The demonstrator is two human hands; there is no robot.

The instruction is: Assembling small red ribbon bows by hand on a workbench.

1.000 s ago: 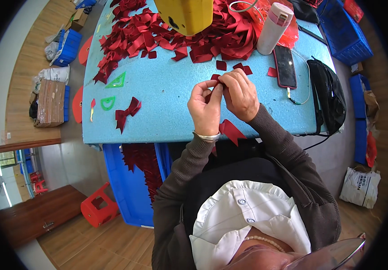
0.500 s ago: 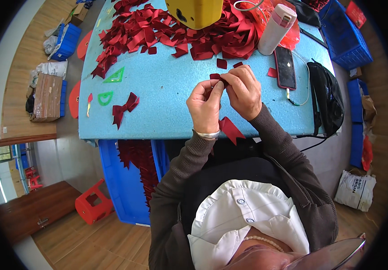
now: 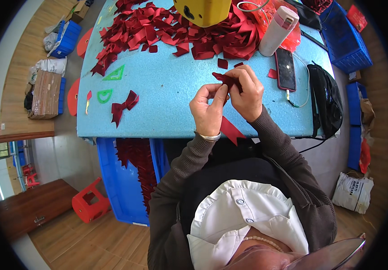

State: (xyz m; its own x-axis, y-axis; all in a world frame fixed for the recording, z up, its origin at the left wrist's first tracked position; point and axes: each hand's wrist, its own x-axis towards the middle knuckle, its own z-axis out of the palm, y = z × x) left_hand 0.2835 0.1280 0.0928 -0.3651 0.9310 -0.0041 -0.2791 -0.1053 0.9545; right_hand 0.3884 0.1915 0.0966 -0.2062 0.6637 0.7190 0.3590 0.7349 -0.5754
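Observation:
My left hand [image 3: 207, 110] and my right hand [image 3: 249, 94] meet above the near part of the blue table, fingertips pinched together. Between them is a dark red ribbon [image 3: 232, 130], its notched tail hanging down toward the table's front edge. The upper part of that ribbon is gathered at my fingers and sticks up past them; how it is folded there is mostly hidden. A finished-looking red bow [image 3: 124, 108] lies on the table to the left of my hands. Two small red ribbon squares lie just beyond my fingers.
Across the far side spreads a heap of red ribbon pieces [image 3: 144, 33], under a yellow device [image 3: 203, 11]. A white bottle [image 3: 278, 31], a plugged-in phone [image 3: 286, 69] and a black bag [image 3: 325, 99] stand at right. Green rulers [image 3: 114, 73] lie left. A blue bin [image 3: 122, 193] sits below.
The gathered ribbon end now rises higher and more crumpled above my fingertips. My right fingers have shifted over it, and my left thumb has moved slightly. The view has shifted a little.

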